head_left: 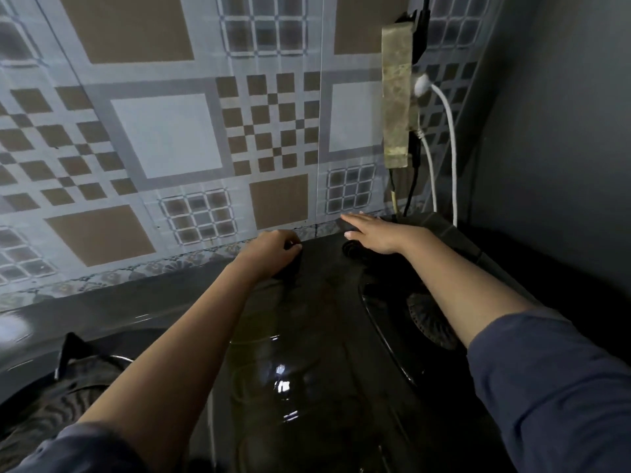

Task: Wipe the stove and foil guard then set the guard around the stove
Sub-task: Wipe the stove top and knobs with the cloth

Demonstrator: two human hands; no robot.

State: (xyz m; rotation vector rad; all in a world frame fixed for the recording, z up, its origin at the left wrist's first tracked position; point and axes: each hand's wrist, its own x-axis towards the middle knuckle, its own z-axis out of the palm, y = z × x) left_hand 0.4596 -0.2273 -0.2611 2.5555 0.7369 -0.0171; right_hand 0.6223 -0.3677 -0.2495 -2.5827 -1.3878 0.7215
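The black glass stove [307,336] fills the lower middle, wet and glossy. Behind it stands a tile-patterned sheet [191,138] with vertical seams; I cannot tell whether it is the foil guard or the wall. My left hand [273,249] is at the stove's rear edge, at the foot of that sheet, with its fingers curled over a dark lump [290,266] that I cannot identify. My right hand [375,233] lies flat over the stove's back right corner, fingers straight and pointing left toward the sheet's base, holding nothing.
The right burner [430,319] lies partly under my right forearm. The left burner [51,414] has a black pan support [68,353]. A yellowish power strip [396,97] hangs on the wall, with a white cable [452,148] dropping behind the stove. A grey wall [553,131] closes the right side.
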